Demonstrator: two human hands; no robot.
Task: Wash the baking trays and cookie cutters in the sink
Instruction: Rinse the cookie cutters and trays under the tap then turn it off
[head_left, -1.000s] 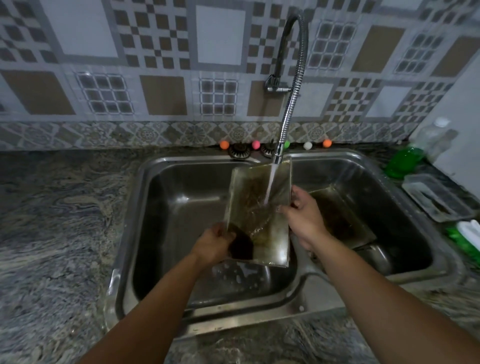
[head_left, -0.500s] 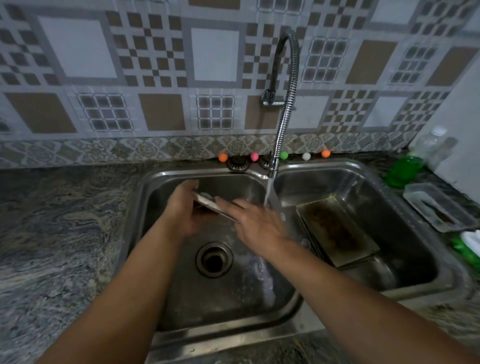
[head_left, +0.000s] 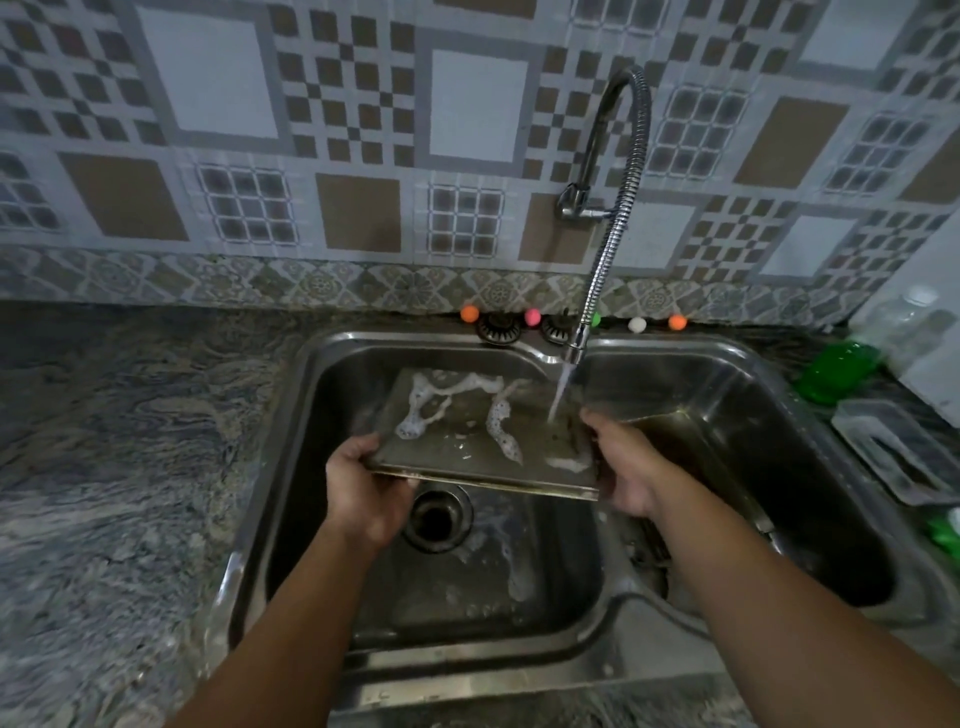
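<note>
While water runs from the tap (head_left: 574, 353), holding a soapy baking tray (head_left: 483, 431) level over the left basin of the double sink (head_left: 613, 618).

Left hand (head_left: 366, 486) clamped on the tray's near-left corner, right hand (head_left: 621, 462) gripping its right short edge, fingers of both wrapped under and out of sight. Long axis running left to right between the hands, near long edge facing the wearer, slightly lower on the right. Stream landing at the far-right corner, just beside the right hand; foam streaks lying across the middle and left, well clear of the water. Likely next: sliding or tipping the tray rightward to carry the suds under the stream. Second tray (head_left: 691, 441) resting in the right basin, dim. No cookie cutters visible.
</note>
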